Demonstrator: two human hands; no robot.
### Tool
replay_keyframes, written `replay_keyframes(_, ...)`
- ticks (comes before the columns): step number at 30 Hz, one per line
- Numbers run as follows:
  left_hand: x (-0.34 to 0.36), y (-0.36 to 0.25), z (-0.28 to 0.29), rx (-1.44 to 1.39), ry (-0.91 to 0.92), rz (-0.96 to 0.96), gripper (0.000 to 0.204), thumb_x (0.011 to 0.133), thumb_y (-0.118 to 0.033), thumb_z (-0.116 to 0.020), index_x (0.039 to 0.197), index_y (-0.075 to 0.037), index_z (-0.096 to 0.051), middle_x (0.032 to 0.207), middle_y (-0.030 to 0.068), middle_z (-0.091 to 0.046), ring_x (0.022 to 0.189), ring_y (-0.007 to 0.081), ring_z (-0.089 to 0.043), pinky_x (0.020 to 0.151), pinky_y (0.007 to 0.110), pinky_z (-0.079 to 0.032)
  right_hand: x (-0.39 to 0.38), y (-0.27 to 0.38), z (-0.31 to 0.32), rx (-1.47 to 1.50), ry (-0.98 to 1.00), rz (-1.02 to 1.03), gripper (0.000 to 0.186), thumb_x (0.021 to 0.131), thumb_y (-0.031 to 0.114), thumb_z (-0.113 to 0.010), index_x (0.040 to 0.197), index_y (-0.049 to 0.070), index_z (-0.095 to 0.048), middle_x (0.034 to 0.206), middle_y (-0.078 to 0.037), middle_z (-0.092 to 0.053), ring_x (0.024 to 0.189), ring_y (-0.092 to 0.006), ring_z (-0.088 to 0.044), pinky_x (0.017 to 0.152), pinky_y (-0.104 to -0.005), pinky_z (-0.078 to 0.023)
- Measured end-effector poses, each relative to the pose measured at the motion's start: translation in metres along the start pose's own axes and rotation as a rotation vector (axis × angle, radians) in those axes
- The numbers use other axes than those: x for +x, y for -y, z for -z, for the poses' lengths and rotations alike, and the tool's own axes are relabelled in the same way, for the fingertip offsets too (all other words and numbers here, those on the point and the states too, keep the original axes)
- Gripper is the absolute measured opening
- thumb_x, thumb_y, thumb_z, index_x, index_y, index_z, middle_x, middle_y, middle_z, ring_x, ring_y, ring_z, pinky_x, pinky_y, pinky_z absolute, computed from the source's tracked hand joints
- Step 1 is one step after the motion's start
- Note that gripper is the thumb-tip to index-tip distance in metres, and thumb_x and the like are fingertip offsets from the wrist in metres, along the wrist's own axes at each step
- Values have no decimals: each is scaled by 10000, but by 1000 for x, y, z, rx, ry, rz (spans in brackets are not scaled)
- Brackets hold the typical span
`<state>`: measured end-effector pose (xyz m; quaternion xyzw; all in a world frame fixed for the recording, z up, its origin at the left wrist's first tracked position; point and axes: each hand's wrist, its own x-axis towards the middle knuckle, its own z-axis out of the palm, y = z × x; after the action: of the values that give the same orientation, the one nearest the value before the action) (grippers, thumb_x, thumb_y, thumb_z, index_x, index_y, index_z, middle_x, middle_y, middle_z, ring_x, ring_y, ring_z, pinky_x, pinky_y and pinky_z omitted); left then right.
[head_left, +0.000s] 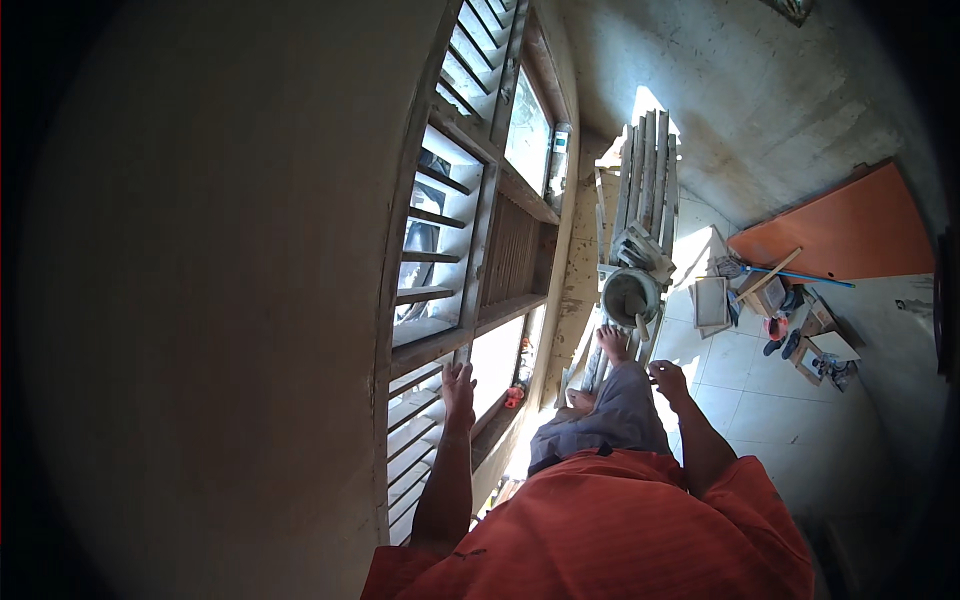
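Observation:
My left hand point(458, 395) is raised beside the slatted wooden window frame point(484, 240), its fingers apart and holding nothing; whether they touch the wood is unclear. Out to the right of my leg, my right hand point(668, 380) has loosely bent, parted fingers and nothing visible in them. My bare feet point(612, 342) are on a narrow raised wooden plank platform point(648, 160). Just ahead of them stands a grey bucket point(617, 290) with a handled tool point(640, 322) in it, and behind it lie grey, mortar-stained pieces point(640, 250) that I cannot make out.
On the right an orange board point(840, 225) leans by the wall. Below it, on the tiled floor point(730, 410), are a grey framed screen point(710, 300), a blue-handled mop point(820, 280), dark footwear point(780, 345) and boxes point(765, 297). A small red object point(514, 397) rests on the window sill.

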<state>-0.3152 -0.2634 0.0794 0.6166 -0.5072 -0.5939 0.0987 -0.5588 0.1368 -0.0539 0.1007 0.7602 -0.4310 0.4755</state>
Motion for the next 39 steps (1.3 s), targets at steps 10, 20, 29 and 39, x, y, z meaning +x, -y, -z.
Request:
replay_keyframes(10, 86, -4, 22, -235, -283, -138, 613, 811, -197, -803, 1319, 3, -524, 1309, 106, -582, 1148, 228, -556, 987, 398, -432, -19, -8, -30, 163, -56, 22, 363, 955, 349, -645, 1177, 63, -667, 940, -63, -713, 767, -149, -680, 646, -310, -515)
replay_keyframes(20, 75, -13, -46, -70, -455, -252, 934, 821, -447, -817, 1420, 120, -378, 1462, 232, -460, 1297, 297, -483, 1107, 420, -384, -33, -138, -48, -151, -224, 35, 328, 883, 294, -715, 1070, 24, -726, 893, -109, -745, 789, -179, -712, 744, -328, -555)
replay_keyframes(29, 114, 25, -33, -29, -885, -294, 788, 913, -563, -608, 1326, 92, -464, 1419, 302, -436, 1280, 418, -483, 987, 599, -500, 132, -81, -54, 131, -320, 51, 343, 921, 302, -691, 1071, -6, -712, 792, -75, -706, 631, -133, -652, 606, -284, -515)
replay_keyframes(39, 124, 20, -51, 112, -1273, -544, 475, 1003, -376, -468, 1299, -30, -603, 1390, 116, -553, 1293, 250, -461, 1115, 433, -295, 461, -3, -38, -440, -561, 261, 272, 800, 317, -745, 945, 87, -724, 904, -151, -726, 897, -345, -702, 818, -439, -551)
